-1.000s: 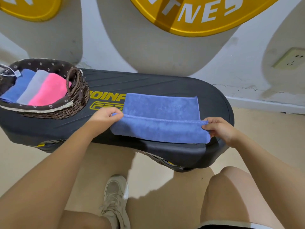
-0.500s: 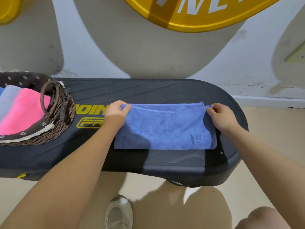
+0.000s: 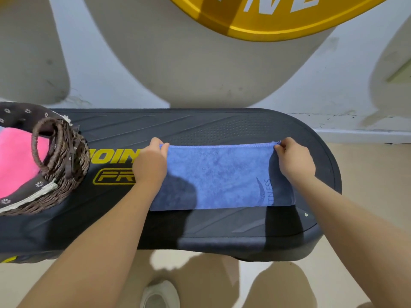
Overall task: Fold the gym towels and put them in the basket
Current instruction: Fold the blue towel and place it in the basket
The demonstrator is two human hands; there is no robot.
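1. Head view: blue towel (image 3: 220, 176) lies flat on the black board (image 3: 222, 125), folded once, near the basket (image 3: 64, 165) to its left, not touching.
2. Step: line up the far edges flush, then flatten before the next fold.
3. Left hand (image 3: 151, 162) pinches the far left corner; right hand (image 3: 293, 160) pinches the far right corner; both arms reach forward.

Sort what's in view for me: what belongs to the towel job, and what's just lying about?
Job:
blue towel, both far corners pinched by left hand and right hand
basket
pink towel inside it

Lying about:
black board under the towel
yellow sign
shoe
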